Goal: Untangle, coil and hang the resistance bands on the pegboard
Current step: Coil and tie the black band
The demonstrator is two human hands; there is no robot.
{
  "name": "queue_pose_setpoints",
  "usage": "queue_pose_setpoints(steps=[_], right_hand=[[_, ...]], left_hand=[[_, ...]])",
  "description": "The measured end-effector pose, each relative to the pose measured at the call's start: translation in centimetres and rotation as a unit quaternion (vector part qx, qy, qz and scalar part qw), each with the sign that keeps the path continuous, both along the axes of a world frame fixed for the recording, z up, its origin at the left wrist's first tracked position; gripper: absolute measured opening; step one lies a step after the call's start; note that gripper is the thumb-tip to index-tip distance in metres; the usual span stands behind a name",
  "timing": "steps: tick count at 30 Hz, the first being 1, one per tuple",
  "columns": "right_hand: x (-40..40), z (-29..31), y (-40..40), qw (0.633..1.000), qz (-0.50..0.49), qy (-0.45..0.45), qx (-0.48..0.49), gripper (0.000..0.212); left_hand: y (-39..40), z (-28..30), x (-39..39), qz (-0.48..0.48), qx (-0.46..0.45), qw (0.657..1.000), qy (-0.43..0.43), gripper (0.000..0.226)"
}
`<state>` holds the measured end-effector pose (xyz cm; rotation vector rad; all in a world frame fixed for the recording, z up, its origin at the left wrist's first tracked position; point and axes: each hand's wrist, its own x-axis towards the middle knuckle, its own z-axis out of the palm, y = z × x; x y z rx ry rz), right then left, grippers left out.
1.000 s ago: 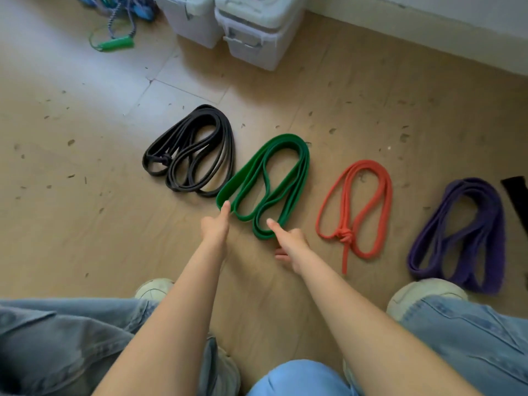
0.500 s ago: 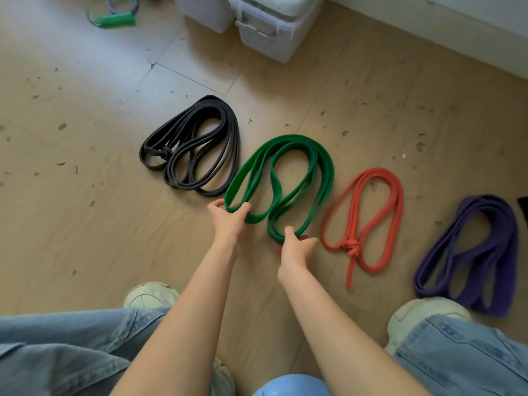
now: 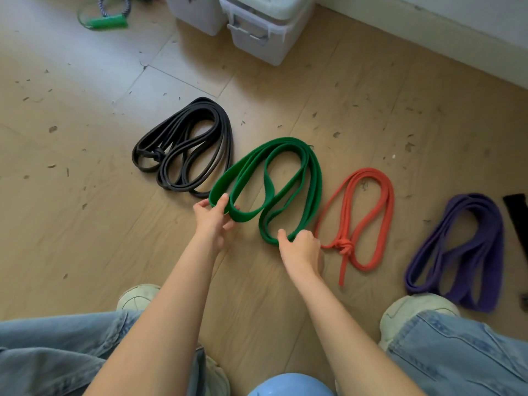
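On the wooden floor (image 3: 85, 224), middle of the scene: green band (image 3: 285, 172) in loose loops, second in a row of coiled bands. Near-left loop pinched in the left hand (image 3: 213, 218), thumb on top, fingers curled beneath, that end lifted slightly off the boards. Near-right loop gripped by the right hand (image 3: 300, 247), fingers curled round the band's lowest bend, thumb pressed against its inner edge. Both grips closed on the same green band, one at each near end.

To the left, just beside and nearly touching the green loops: black band (image 3: 185, 150), coiled in several thin turns, knotted at its left end. To the right: orange band (image 3: 368, 218), looped and tied in a knot at its near end, a tail trailing nearer. Further right, well apart: purple band (image 3: 463, 247), folded flat in wide loops, near end beside a pale shoe (image 3: 411, 310). At the right edge: part of a black strap (image 3: 517, 215).

Far side, by the wall: two pale plastic bins (image 3: 257, 32). Far left: green handle (image 3: 108, 22) with a cord attached. Near edge: blue jeans (image 3: 457, 352) over both knees.
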<state>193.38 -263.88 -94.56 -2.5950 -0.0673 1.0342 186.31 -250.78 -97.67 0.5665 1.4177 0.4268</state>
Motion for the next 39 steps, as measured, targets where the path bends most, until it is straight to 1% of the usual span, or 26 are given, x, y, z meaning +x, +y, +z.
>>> queue_pose_setpoints(steps=[1,2,4,6,8,10,11,13,15,17,19,20,22,24,26,27,28,30,31,32,33,34,35,36,37,39], right_hand=[[-0.1,0.1,-0.1,0.995,0.059,-0.078,0.004,0.03],[-0.4,0.2,0.0,0.986,0.099,-0.135,0.025,0.028],[-0.6,0.4,0.6,0.971,0.134,-0.19,0.047,0.038],[-0.6,0.3,0.8,0.963,0.142,-0.222,0.05,0.038],[-0.5,0.0,0.8,0.958,0.171,-0.222,0.056,0.033],[-0.6,-0.7,0.6,0.954,0.212,-0.194,0.081,0.031],[-0.7,-0.9,0.6,0.947,0.241,-0.187,0.104,0.034],[-0.7,-1.3,1.3,0.914,0.322,-0.2,0.145,0.049],[-0.6,-1.6,2.6,0.886,0.385,-0.209,0.152,0.057],[-0.5,-1.9,3.9,0.875,0.419,-0.197,0.142,0.043],[-0.1,-2.1,4.6,0.878,0.419,-0.177,0.146,0.029],[0.1,-2.0,4.7,0.886,0.405,-0.166,0.154,0.028],[0.6,-1.8,4.4,0.9,0.366,-0.156,0.179,0.03],[1.0,-1.4,4.3,0.908,0.329,-0.155,0.209,0.032],[1.2,-1.3,4.9,0.91,0.317,-0.147,0.223,0.032],[1.2,-1.3,5.4,0.91,0.33,-0.132,0.214,0.032],[1.0,-1.3,5.9,0.908,0.351,-0.113,0.199,0.033],[0.8,-1.4,6.7,0.902,0.389,-0.081,0.17,0.033],[0.7,-1.3,6.9,0.898,0.402,-0.074,0.161,0.032],[0.7,-1.3,7.0,0.894,0.416,-0.071,0.154,0.031],[0.7,-1.4,7.1,0.886,0.433,-0.072,0.147,0.03],[0.7,-1.3,7.1,0.876,0.455,-0.074,0.143,0.032],[0.6,-1.2,7.1,0.866,0.474,-0.074,0.142,0.036],[0.6,-1.1,6.7,0.86,0.484,-0.068,0.146,0.041],[0.7,-1.0,6.1,0.863,0.476,-0.06,0.16,0.044],[1.1,-0.6,4.1,0.896,0.393,-0.06,0.199,0.048]], left_hand=[[0.0,0.1,0.0,-0.002,0.001,1.0,-0.003,0.035],[-0.1,0.1,0.0,-0.005,0.004,1.0,-0.005,0.036],[-0.1,0.2,0.0,-0.008,0.007,1.0,-0.006,0.036],[-0.2,0.2,-0.1,-0.005,0.002,1.0,-0.008,0.036],[-0.2,0.3,-0.1,-0.006,-0.004,1.0,-0.013,0.035],[-0.3,0.2,0.0,-0.01,-0.007,1.0,-0.015,0.036],[-0.4,0.3,0.1,-0.012,-0.006,1.0,-0.015,0.036],[-0.4,0.4,0.0,-0.012,-0.008,1.0,-0.019,0.036],[-0.3,0.6,-0.2,-0.012,-0.013,0.999,-0.03,0.034],[-0.4,0.7,-0.3,-0.004,-0.023,0.998,-0.051,0.03],[-0.3,0.4,-0.6,0.004,-0.022,0.998,-0.055,0.027],[-0.1,0.1,-0.8,0.0,-0.005,0.999,-0.033,0.028],[0.3,-0.7,-1.3,-0.025,0.059,0.996,0.054,0.035],[0.6,-1.1,-1.4,-0.077,0.144,0.98,0.118,0.046],[0.4,-0.9,-1.3,-0.16,0.209,0.958,0.116,0.052],[0.1,-0.7,-1.1,-0.192,0.215,0.953,0.093,0.051],[-0.1,-0.3,-1.1,-0.203,0.198,0.958,0.051,0.049],[0.0,0.5,-1.6,-0.176,0.105,0.975,-0.081,0.039],[0.2,0.8,-2.1,-0.158,0.054,0.976,-0.142,0.035],[0.6,1.0,-2.5,-0.158,0.012,0.972,-0.172,0.035],[0.9,1.2,-2.6,-0.186,-0.01,0.969,-0.16,0.037],[1.0,1.2,-2.5,-0.221,-0.013,0.968,-0.12,0.043],[0.9,1.1,-2.1,-0.238,-0.006,0.969,-0.07,0.052],[0.7,1.0,-1.6,-0.229,0.003,0.973,-0.031,0.057],[0.5,0.9,-1.0,-0.201,0.015,0.979,-0.012,0.058],[0.6,0.8,-0.4,-0.138,0.039,0.99,0.004,0.057]])
